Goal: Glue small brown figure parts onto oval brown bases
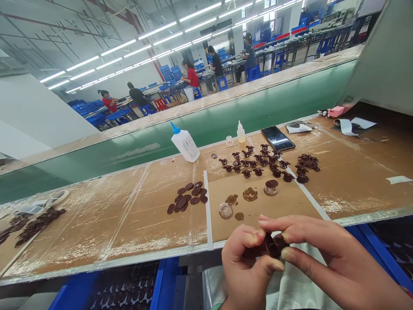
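Close above the table's front edge, both my hands pinch one small dark brown moulded piece (274,246); fingers hide much of its shape. My left hand (245,260) grips it from the left with thumb and bent forefinger. From the right, my right hand (325,254) presses it between thumb and fingertips. Just beyond lie a see-through round cup (226,211) and a second cup with a brown oval disc (271,184) on top. Brown stains mark the cardboard around them. Farther back stand several small brown figures (258,161). Loose oval discs (183,198) lie to the left.
A white bottle with a blue tip (186,145), a small dropper bottle (241,132) and a phone (278,138) line the back edge. Brown parts (308,162) are heaped at right, others (38,224) far left. Blue crates (158,284) sit below the table. Co-workers sit beyond a green conveyor (222,107).
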`<action>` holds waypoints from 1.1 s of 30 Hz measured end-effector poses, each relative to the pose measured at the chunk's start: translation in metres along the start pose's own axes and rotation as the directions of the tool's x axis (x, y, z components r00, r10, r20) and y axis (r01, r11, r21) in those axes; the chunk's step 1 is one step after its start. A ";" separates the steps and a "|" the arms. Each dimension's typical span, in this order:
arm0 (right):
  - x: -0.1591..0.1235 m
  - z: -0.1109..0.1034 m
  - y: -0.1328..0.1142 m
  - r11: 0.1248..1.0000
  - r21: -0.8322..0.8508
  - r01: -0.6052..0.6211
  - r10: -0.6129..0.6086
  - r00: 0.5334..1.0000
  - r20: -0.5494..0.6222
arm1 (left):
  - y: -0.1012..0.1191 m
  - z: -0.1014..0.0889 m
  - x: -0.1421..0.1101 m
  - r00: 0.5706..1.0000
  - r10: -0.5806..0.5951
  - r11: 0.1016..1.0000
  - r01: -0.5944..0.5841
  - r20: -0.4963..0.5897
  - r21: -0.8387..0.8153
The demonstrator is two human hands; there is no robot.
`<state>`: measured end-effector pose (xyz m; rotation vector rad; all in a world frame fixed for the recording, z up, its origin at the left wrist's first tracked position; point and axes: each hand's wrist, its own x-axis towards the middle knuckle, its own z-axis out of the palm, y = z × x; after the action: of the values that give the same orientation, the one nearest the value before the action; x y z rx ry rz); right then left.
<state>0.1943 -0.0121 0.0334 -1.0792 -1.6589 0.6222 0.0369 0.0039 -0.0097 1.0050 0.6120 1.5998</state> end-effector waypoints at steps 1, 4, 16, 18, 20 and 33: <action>0.000 0.000 0.000 1.000 -0.003 0.006 -0.006 1.000 0.003 | 0.000 0.000 0.000 1.000 0.006 1.000 -0.006 0.000 0.002; 0.003 -0.001 -0.003 1.000 -0.006 0.026 -0.026 1.000 0.013 | 0.001 0.000 0.000 1.000 0.014 1.000 -0.014 -0.005 0.004; 0.008 0.000 -0.007 0.998 0.006 0.061 -0.061 0.998 0.022 | 0.000 -0.006 -0.005 1.000 0.008 1.000 -0.008 -0.008 -0.008; 0.008 0.000 -0.007 0.997 -0.007 0.073 -0.073 0.997 0.036 | 0.000 -0.007 -0.005 1.000 0.008 1.000 -0.008 -0.006 -0.011; 0.008 0.000 -0.007 0.996 -0.022 0.091 -0.090 0.995 0.046 | 0.000 -0.007 -0.006 1.000 0.004 1.000 -0.004 -0.003 -0.010; 0.010 0.001 -0.004 0.988 -0.073 0.133 -0.129 0.990 0.057 | 0.003 -0.009 -0.004 1.000 -0.021 1.000 0.021 -0.013 0.006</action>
<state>0.1908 -0.0045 0.0409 -1.0063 -1.7962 0.5084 0.0280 -0.0002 -0.0128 0.9906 0.6350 1.5880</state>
